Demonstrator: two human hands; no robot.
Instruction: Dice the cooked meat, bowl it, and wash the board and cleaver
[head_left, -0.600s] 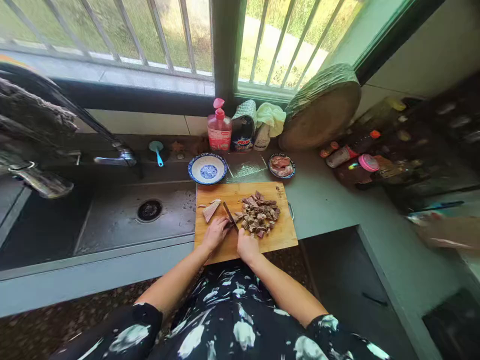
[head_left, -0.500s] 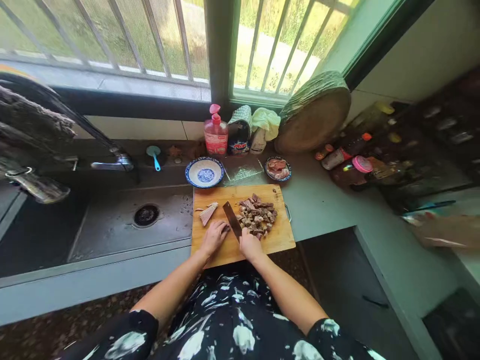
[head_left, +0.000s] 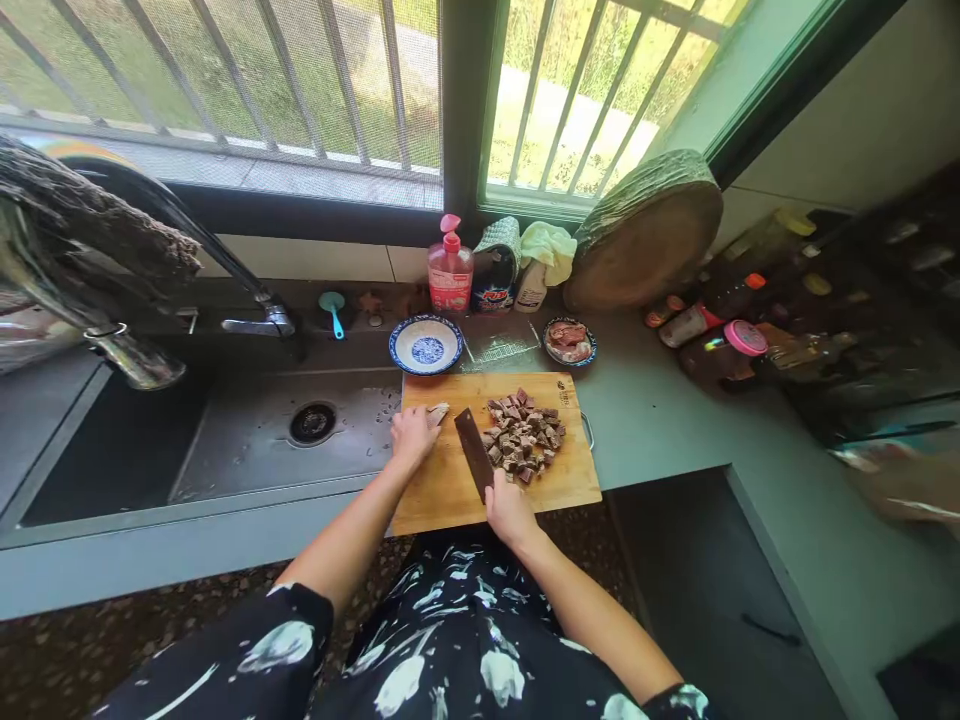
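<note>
My left hand (head_left: 414, 436) lies over a piece of meat (head_left: 438, 412) at the left of the wooden cutting board (head_left: 435, 500), fingers closed around it and covering most of it. In my right hand (head_left: 511, 508) is the handle of a cleaver (head_left: 474, 452). Its dark blade stands along the left side of a pile of diced meat (head_left: 525, 436). Behind the board are a blue-rimmed plate (head_left: 396, 346) with nothing on it and a small bowl of raw meat (head_left: 570, 342).
Left of the board is a sink (head_left: 247, 430) with a faucet (head_left: 270, 318). A pink soap bottle (head_left: 450, 275), a dark detergent bottle (head_left: 493, 285) and a large round chopping block (head_left: 645, 240) stand along the window. Jars (head_left: 724, 355) and bottles crowd the right side.
My left hand has moved left and away from me, from beside the blade onto the meat piece. The cleaver stays in my right hand by the pile. The view has shifted slightly.
</note>
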